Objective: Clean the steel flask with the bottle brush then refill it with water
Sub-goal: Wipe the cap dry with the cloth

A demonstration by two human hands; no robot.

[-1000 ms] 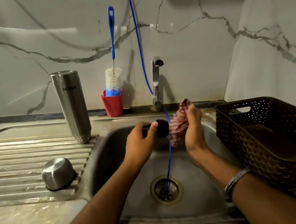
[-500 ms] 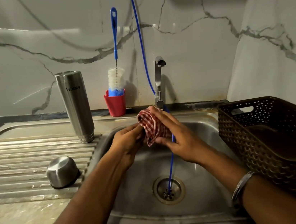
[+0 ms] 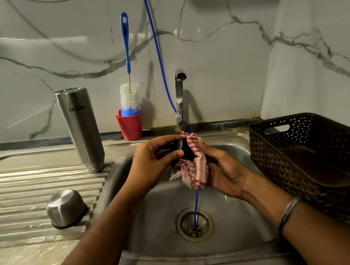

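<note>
- Over the stainless steel sink basin (image 3: 238, 230), the left hand (image 3: 152, 168) curls its fingers around a small black flask stopper (image 3: 183, 151).
- The right hand (image 3: 223, 170) grips a red-and-white checked cloth (image 3: 196, 169), pressed against that stopper.
- The tall cylindrical steel flask (image 3: 81, 129) stands mouth-down at the back of the ribbed drainboard (image 3: 21, 192), near the basin's left edge.
- Its rounded steel cap (image 3: 66, 207) lies nearer the drainboard's front.
- The blue-handled white bottle brush (image 3: 130, 93) stands in a red plastic cup (image 3: 130, 125) on the back ledge, left of the steel tap (image 3: 180, 96).
- A thin blue hose (image 3: 196, 207) drops into the drain.
- A dark brown perforated plastic basket (image 3: 306, 159) sits at the right edge.
</note>
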